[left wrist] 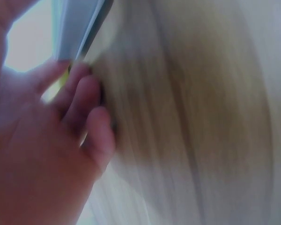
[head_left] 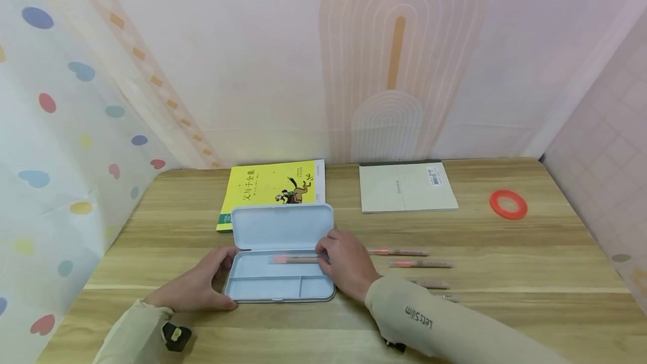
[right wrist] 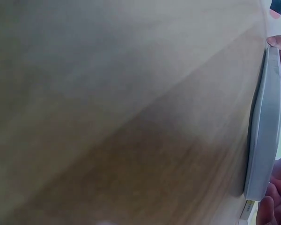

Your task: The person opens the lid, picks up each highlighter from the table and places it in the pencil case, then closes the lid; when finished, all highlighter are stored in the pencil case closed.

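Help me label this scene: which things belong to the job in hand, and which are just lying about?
Likely in the job:
- pencil case
- pen at the right grip
- four other pens

Apparently lying about:
- yellow book
- pale notebook
- red ring

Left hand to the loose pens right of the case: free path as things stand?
Probably not directly: the left hand is at the left edge of the open case, and the case and right hand lie between it and the loose pens.
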### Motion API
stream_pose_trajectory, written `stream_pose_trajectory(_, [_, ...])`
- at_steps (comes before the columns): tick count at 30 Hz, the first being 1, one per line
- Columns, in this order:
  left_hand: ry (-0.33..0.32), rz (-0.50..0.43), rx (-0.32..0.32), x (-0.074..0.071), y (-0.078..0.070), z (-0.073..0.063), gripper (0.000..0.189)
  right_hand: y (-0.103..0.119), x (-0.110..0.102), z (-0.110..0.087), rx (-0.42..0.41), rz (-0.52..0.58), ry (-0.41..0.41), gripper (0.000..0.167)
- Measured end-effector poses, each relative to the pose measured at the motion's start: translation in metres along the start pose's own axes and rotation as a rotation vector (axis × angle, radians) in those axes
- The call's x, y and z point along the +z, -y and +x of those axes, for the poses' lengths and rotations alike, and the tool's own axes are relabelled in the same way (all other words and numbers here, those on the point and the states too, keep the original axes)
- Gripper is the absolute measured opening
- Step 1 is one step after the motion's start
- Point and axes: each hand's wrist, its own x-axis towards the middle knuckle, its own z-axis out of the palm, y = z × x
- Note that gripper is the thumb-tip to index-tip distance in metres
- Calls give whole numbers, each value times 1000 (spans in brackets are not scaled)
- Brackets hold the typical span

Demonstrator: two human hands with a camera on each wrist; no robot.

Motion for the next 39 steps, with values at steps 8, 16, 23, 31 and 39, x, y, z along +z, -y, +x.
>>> stream_pose_trajectory(8, [-8, 1, 9, 1, -1, -1, 95, -1, -4, -3, 8, 95, 21, 9])
stream_pose_trajectory(16, [-13, 0, 25, 2, 0, -1, 94, -6, -23, -4, 86, 248, 55, 12])
stream_pose_trajectory(23, [-13, 0, 21, 2, -1, -1, 95, -31, -48, -5, 178, 315, 19, 14])
stream_pose_trajectory(31, [0, 10, -5, 1, 0, -1, 96, -80, -81, -25, 251, 239, 47, 15])
stream_pose_trajectory(39, [1, -10, 2, 1, 0, -1, 96, -112, -93, -46, 259, 160, 74, 11])
